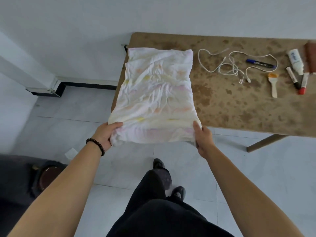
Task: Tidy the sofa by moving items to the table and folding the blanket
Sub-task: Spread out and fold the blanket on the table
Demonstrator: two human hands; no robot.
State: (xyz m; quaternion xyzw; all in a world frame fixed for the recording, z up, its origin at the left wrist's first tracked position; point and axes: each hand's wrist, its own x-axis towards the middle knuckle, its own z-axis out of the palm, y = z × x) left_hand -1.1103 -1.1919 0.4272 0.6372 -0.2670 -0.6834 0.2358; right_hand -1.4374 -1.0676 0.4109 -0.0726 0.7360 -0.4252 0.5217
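Both hands, the left hand (106,134) and right hand (203,138), pinch the near corners of the folded, crumpled white blanket (158,93), apparently laying it flat on the left end of the mottled brown table (239,106).

The wall (68,23) is plain and pale, with soft, even light on it. The floor (56,127) has big pale tiles with thin lines between them. A brown table (230,108) (its top is full of dark spots) stands near the wall, and one slanted leg (263,142) shows under it. A black strip (89,85) runs along the foot of the wall. A dark sofa (13,182) is at the lower left.
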